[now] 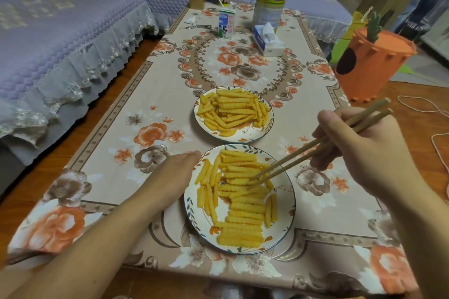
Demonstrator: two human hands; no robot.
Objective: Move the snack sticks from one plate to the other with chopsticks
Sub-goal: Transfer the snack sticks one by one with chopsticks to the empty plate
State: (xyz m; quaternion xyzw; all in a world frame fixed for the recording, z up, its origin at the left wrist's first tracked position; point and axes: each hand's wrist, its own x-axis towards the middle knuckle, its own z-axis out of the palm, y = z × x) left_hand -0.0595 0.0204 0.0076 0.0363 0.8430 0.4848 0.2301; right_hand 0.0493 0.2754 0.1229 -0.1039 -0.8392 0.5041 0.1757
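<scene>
Head view shows the snack sticks [239, 199] piled on the near plate [289, 204] at lower centre, chopsticks [315, 147] tips among them. Right hand [359, 153] fingers grasp the chopsticks; left hand [175, 172], fingers released, steadies the rim. Best pinch one stick mid-length, lift level toward the far plate [201, 121].

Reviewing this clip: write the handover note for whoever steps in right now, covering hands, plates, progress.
Right hand grips the chopsticks, tips down among the snack sticks on the near plate.
Left hand lies open against that plate's left rim, holding nothing.
Far plate also holds a pile of sticks.
No stick is lifted; which plate is the source cannot be told.
Left: pinch one, carry it across, repeat.
</scene>
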